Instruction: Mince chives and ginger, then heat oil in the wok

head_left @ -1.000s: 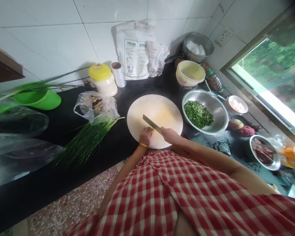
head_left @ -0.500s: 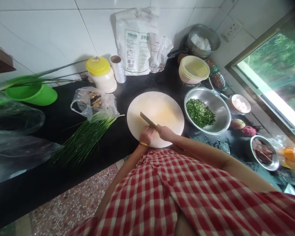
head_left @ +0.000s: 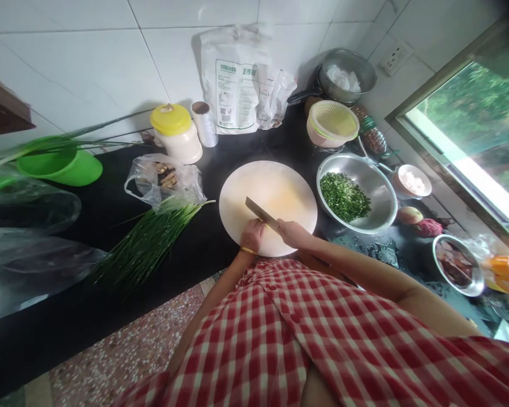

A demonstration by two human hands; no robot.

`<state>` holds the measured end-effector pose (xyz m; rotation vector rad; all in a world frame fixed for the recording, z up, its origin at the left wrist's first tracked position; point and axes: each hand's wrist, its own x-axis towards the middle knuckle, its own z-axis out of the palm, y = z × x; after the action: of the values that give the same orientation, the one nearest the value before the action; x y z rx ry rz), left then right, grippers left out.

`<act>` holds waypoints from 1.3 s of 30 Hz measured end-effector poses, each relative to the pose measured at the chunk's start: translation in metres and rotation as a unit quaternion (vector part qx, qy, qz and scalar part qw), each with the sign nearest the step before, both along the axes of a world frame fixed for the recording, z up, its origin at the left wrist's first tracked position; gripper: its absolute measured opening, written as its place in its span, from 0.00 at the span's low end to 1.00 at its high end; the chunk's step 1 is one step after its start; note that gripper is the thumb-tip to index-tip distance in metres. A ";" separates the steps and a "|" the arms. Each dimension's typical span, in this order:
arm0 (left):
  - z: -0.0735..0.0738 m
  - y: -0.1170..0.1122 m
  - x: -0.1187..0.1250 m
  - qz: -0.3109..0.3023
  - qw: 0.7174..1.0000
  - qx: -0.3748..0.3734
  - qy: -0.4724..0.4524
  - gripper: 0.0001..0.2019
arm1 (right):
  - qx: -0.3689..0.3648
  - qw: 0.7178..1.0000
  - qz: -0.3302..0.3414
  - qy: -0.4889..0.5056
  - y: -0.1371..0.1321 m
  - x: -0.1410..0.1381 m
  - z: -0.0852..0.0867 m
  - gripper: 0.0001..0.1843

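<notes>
A round pale cutting board (head_left: 275,186) lies on the black counter (head_left: 110,226). My right hand (head_left: 292,230) is closed round the handle of a cleaver (head_left: 259,212), whose blade slants over the board's near part. My left hand (head_left: 253,234), with a gold bangle at the wrist, rests curled on the board's near edge right beside the blade; what its fingers hold, if anything, is hidden. A bundle of long green chives (head_left: 150,240) lies left of the board. A steel bowl (head_left: 382,192) right of the board holds chopped greens (head_left: 343,196).
Behind the board stand a yellow-lidded jar (head_left: 176,133), a white bag (head_left: 233,79), a lidded tub (head_left: 333,121) and a pot (head_left: 345,73). A plastic bag (head_left: 165,178) and a green bowl (head_left: 59,164) sit left. Small bowls and a window are at the right.
The hands and cleaver stay at the board's near edge, shifting only slightly; the view has tilted a little.
</notes>
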<state>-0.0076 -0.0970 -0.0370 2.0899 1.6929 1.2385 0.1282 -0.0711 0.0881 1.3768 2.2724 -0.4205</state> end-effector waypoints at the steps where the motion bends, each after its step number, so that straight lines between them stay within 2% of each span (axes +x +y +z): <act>1: 0.000 0.000 0.000 -0.002 1.000 -0.002 0.000 0.09 | -0.001 1.000 -0.001 0.000 0.001 0.000 0.000 0.12; 9: -0.006 0.000 0.000 -0.008 1.000 0.006 -0.018 0.10 | -0.019 1.000 -0.012 0.017 0.007 -0.013 -0.018 0.13; 12: -0.007 0.001 0.000 -0.005 1.000 -0.001 -0.014 0.09 | -0.018 0.997 -0.043 0.061 0.011 -0.013 -0.022 0.12; 15: -0.007 0.003 0.001 -0.008 1.000 -0.014 0.012 0.09 | -0.061 0.985 -0.096 0.128 0.016 -0.004 -0.019 0.11; 17: -0.007 0.005 0.002 -0.017 0.999 -0.021 0.044 0.09 | -0.061 0.981 -0.114 0.142 0.017 0.004 -0.016 0.12; 20: -0.006 0.005 0.002 -0.016 0.997 -0.020 0.067 0.09 | 0.004 0.991 -0.081 0.104 0.010 0.009 -0.013 0.12; 22: -0.005 0.004 0.001 -0.008 0.998 -0.018 0.058 0.08 | 0.021 0.996 -0.055 0.067 0.003 0.009 -0.013 0.12; 27: -0.003 0.003 0.001 -0.026 0.998 -0.021 0.056 0.08 | 0.009 0.999 -0.029 0.024 -0.007 0.001 -0.015 0.15; 33: -0.006 0.006 0.004 -0.024 0.999 -0.018 0.046 0.09 | 0.013 1.000 -0.018 0.013 -0.005 -0.011 -0.021 0.19; 39: -0.007 0.005 0.003 -0.024 0.999 -0.015 0.039 0.08 | 0.019 0.999 0.003 0.031 -0.001 -0.004 -0.018 0.18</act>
<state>-0.0041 -0.0917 -0.0445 2.1759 1.6708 1.1246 0.1241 -0.0724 0.0703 1.3927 2.3449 -0.4266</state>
